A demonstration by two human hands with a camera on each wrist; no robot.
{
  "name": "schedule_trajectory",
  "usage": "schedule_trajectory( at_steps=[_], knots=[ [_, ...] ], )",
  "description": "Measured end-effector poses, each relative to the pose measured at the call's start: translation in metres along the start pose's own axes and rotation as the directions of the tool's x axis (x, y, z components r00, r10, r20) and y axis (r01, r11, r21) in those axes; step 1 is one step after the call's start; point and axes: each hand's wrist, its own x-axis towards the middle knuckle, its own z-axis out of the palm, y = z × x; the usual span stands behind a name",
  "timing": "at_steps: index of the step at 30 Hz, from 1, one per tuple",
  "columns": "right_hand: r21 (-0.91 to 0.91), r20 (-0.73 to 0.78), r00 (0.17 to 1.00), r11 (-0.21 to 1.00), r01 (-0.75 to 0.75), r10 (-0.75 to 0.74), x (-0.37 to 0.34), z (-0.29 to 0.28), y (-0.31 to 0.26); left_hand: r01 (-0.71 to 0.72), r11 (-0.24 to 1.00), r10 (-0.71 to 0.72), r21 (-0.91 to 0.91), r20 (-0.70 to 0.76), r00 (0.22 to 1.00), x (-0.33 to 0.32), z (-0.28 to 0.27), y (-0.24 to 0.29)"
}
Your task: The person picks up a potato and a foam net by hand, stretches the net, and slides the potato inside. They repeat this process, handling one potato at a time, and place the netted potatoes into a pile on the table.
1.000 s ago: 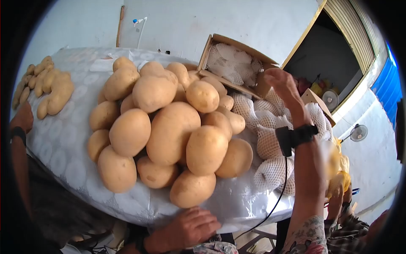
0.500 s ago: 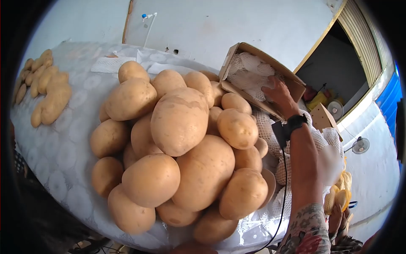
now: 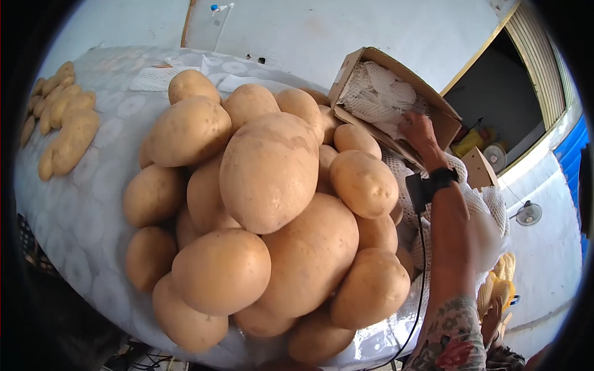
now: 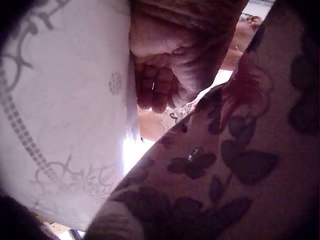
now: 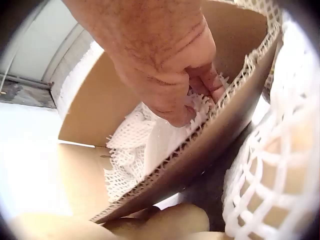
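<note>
My right hand [image 3: 419, 131] reaches into a cardboard box [image 3: 354, 73] at the back of the table. In the right wrist view its thumb and fingers pinch a white foam net sleeve [image 5: 204, 106] close to the box's near wall. More white foam nets [image 3: 380, 86] lie bunched in the box. A large heap of potatoes [image 3: 269, 173] fills the middle of the table in the head view. My left hand [image 4: 185, 55] hangs by the patterned white tablecloth [image 4: 65, 110] with loosely curled fingers and nothing seen in them, next to a flowered sleeve [image 4: 200, 170].
Potatoes in foam nets [image 5: 272, 170] lie between the box and my right forearm. Smaller potatoes [image 3: 68, 123] are piled at the far left of the table. A black cable [image 3: 422, 272] hangs from the right wrist camera. Another person's hand [image 3: 492, 318] shows at the lower right.
My right hand has lowered into the box and grasped a foam net. The left hand has dropped out of the head view, which has moved closer over the potato heap.
</note>
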Motion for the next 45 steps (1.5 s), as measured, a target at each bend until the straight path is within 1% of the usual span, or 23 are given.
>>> schedule_trajectory(
  at_steps=[4,7,9,11,12,13,15,18,22,24,25,27,29,33,35,37,38,39,40,41,43,44,45],
  knots=[
    [-0.022,0.019,1.000,1.000,0.003,-0.003,-0.034,-0.050,-0.001,0.037,0.996,-0.034,0.076,-0.034,0.999,-0.001,0.002,0.009],
    [-0.021,0.092,0.995,0.999,-0.034,0.035,-0.072,-0.087,-0.004,-0.042,0.969,0.046,0.243,-0.014,0.999,0.006,-0.005,0.010],
    [-0.022,0.033,0.999,1.000,0.017,-0.016,-0.098,-0.097,-0.008,-0.007,0.978,0.028,0.211,-0.096,0.995,0.003,0.007,0.008],
    [-0.041,-0.020,0.997,0.996,0.076,-0.077,-0.117,-0.102,-0.018,0.018,0.980,0.016,0.200,-0.168,0.986,0.003,0.015,0.007],
    [-0.022,0.021,0.993,0.993,0.117,-0.116,-0.126,-0.102,-0.026,0.022,0.982,0.006,0.187,-0.145,0.989,0.007,0.011,0.011],
    [-0.100,0.089,0.988,0.986,0.136,-0.127,-0.133,-0.103,-0.036,0.019,0.979,0.016,0.203,-0.171,0.985,0.007,0.013,0.011],
    [0.012,0.174,0.971,0.987,0.163,-0.163,-0.141,-0.096,-0.046,0.012,0.973,0.042,0.232,-0.225,0.973,0.006,0.021,0.006],
    [0.085,0.194,0.964,0.983,0.165,-0.179,-0.140,-0.083,-0.045,0.005,0.964,0.068,0.268,-0.262,0.963,0.007,0.025,0.004],
    [0.146,0.203,0.950,0.966,0.212,-0.239,-0.145,-0.091,-0.041,-0.019,0.962,0.088,0.271,-0.248,0.965,0.001,0.027,0.002],
    [0.217,0.317,0.940,0.974,0.060,-0.129,-0.157,-0.113,-0.049,-0.051,0.954,0.131,0.295,-0.259,0.957,0.005,0.027,0.003],
    [0.244,0.375,0.924,0.969,-0.023,-0.073,-0.163,-0.121,-0.053,-0.023,0.960,0.102,0.278,-0.275,0.956,0.005,0.028,0.003],
    [0.246,0.277,0.958,0.969,0.008,-0.078,-0.174,-0.124,-0.047,0.030,0.969,0.047,0.246,-0.301,0.953,0.005,0.029,0.004],
    [0.242,0.165,0.985,0.970,0.011,-0.052,-0.182,-0.125,-0.042,0.041,0.967,0.041,0.252,-0.314,0.949,0.009,0.029,0.006],
    [0.248,-0.045,0.998,0.968,0.042,-0.032,-0.183,-0.119,-0.058,0.054,0.962,0.039,0.267,-0.332,0.942,0.009,0.032,0.006],
    [0.116,-0.275,0.946,0.971,0.208,-0.170,-0.170,-0.108,-0.057,0.061,0.956,0.044,0.287,-0.343,0.938,0.010,0.032,0.007],
    [-0.035,-0.460,0.837,0.948,0.316,-0.296,-0.152,-0.102,-0.060,0.082,0.949,0.032,0.304,-0.353,0.935,0.012,0.034,0.011],
    [0.002,-0.374,0.879,0.947,0.320,-0.296,-0.143,-0.101,-0.062,0.089,0.946,0.029,0.311,-0.355,0.935,0.012,0.035,0.012],
    [0.055,-0.150,0.948,0.955,0.292,-0.281,-0.131,-0.086,-0.056,0.094,0.944,0.027,0.317,-0.356,0.934,0.012,0.035,0.013],
    [0.096,0.082,0.962,0.963,0.253,-0.261,-0.116,-0.059,-0.046,0.095,0.941,0.028,0.324,-0.356,0.934,0.013,0.035,0.013],
    [0.124,0.308,0.922,0.971,0.207,-0.236,-0.108,-0.042,-0.039,0.102,0.940,0.022,0.325,-0.358,0.933,0.012,0.036,0.013],
    [-0.041,0.288,0.941,0.979,0.198,-0.178,-0.121,-0.030,-0.045,0.109,0.940,0.016,0.324,-0.359,0.933,0.011,0.036,0.012],
    [0.052,0.262,0.945,0.981,0.189,-0.196,-0.116,-0.034,-0.043,0.100,0.940,0.025,0.326,-0.359,0.933,0.013,0.035,0.012],
    [0.088,0.242,0.946,0.976,0.200,-0.216,-0.118,-0.041,-0.045,0.098,0.942,0.026,0.322,-0.360,0.933,0.013,0.035,0.012]
  ],
)
